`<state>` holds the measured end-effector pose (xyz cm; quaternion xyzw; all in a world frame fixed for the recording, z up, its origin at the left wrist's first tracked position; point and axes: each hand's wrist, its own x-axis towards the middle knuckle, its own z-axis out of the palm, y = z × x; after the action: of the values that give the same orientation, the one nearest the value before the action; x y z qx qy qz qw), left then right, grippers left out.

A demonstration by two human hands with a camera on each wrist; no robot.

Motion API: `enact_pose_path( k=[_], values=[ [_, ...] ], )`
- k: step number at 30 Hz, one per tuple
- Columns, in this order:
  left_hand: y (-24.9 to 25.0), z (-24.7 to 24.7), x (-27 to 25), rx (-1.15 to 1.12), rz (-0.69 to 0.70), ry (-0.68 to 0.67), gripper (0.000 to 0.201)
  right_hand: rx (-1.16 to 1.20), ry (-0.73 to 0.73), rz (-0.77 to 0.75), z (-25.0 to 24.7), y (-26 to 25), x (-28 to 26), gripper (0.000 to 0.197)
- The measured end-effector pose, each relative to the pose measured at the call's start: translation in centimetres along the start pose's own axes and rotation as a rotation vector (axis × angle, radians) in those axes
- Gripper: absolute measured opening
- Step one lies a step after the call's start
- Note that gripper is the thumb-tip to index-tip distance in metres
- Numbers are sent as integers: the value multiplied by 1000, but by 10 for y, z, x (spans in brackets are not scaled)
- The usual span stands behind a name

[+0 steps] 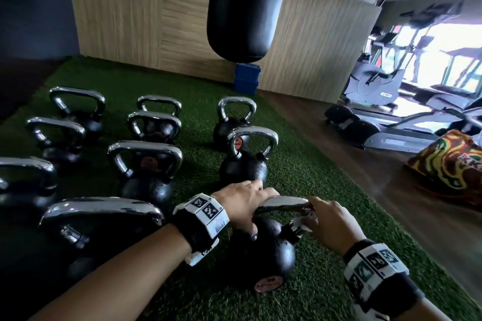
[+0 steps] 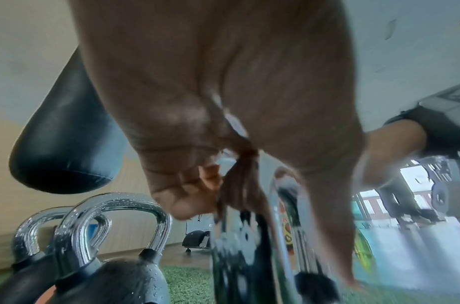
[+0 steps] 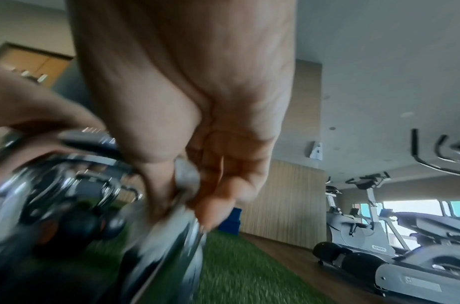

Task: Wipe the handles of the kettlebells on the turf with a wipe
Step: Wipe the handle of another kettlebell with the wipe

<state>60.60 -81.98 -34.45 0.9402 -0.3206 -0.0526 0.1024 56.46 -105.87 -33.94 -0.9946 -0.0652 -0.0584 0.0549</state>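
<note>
Several black kettlebells with chrome handles stand on the green turf [image 1: 307, 172]. The nearest kettlebell [image 1: 263, 255] sits between my hands, its chrome handle [image 1: 284, 202] level across the top. My left hand [image 1: 247, 200] grips the handle's left end, fingers curled over it and thumb below. My right hand [image 1: 326, 221] pinches a crumpled white wipe [image 1: 300, 225] around the handle's right leg. In the right wrist view the wipe [image 3: 187, 176] is bunched between thumb and fingers against the chrome. In the left wrist view my left hand [image 2: 218, 185] wraps the handle [image 2: 288, 205].
A black punching bag [image 1: 242, 8] hangs over the turf's far edge, with a blue box [image 1: 246, 79] below it by the wood-panel wall. Exercise machines [image 1: 375, 81] and a patterned bag [image 1: 448, 164] sit on the wooden floor to the right.
</note>
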Motion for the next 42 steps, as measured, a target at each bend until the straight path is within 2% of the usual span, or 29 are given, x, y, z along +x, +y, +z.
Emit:
enact_pose_path(
  k=[3,5,6,8,10,12,14,16,19,21,24,25,28,31,32,35,39,42],
  values=[
    [-14,-24,3,-203,0,-178,94,91,-108,-37,-25,17,12,18],
    [-27,-45,7,-367,-23,-248,81,189,-43,-61,-45,25,24,16],
    [-37,-53,12,-398,-56,-242,74,232,0,-72,-53,27,32,14],
    [-56,-63,29,-322,-168,-140,63,304,53,-77,-62,28,57,10],
    [-74,-61,51,-178,-328,-66,56,363,66,-70,-63,27,88,8],
    [-85,-49,77,-92,-468,-70,54,381,36,-82,-60,28,116,6],
    [-98,-34,104,-93,-591,-77,62,377,-12,-117,-57,29,140,6],
    [-111,-20,128,-182,-702,-42,78,356,-23,-162,-51,35,160,10],
    [-130,1,157,-485,-850,83,101,384,8,-202,-40,48,190,17],
    [-142,14,174,-733,-915,181,100,448,53,-209,-33,56,210,28],
    [-160,34,194,-948,-921,295,70,597,106,-192,-22,64,237,45],
    [-165,41,198,-988,-918,308,66,623,131,-183,-18,64,244,44],
    [-170,55,210,-1075,-896,281,75,658,159,-177,-12,65,274,30],
    [-171,58,212,-1104,-820,311,46,671,127,-252,-9,57,294,36],
    [-171,56,211,-1113,-817,306,47,675,111,-281,-7,53,299,39],
    [-176,59,212,-1154,-842,297,89,655,60,-361,-3,38,309,46],
    [-181,64,213,-1172,-834,315,75,688,122,-410,-3,21,319,52],
    [-185,69,213,-1178,-807,290,73,735,199,-410,-6,9,324,32]
  ],
)
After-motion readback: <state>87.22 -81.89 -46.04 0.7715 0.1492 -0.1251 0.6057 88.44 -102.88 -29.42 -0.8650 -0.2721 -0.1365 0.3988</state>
